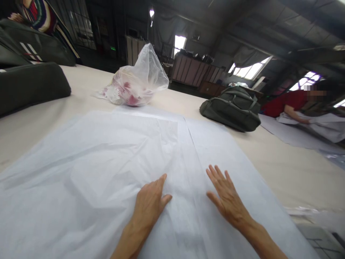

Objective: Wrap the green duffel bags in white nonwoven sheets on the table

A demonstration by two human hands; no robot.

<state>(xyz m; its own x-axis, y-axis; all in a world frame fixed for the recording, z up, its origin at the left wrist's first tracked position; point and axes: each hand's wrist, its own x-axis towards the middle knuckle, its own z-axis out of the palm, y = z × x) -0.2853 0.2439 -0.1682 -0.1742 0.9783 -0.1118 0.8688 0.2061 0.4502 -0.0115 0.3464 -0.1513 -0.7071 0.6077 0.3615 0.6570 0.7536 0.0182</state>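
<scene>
Tabletop has thin, wrinkly white sheets. Your left hand is half open, your right hand spread, both empty; bag cut off.

Looks out across a pale table into a dim hall under a dark, ribbed roof. Takes in daylight through a small window near the middle, a wider pane right of it under draped cloth, and another opening farther right (all glaring against the gloom). Shows a bright lamp, a green glow, panelled cabinets and dark floor behind.
</scene>
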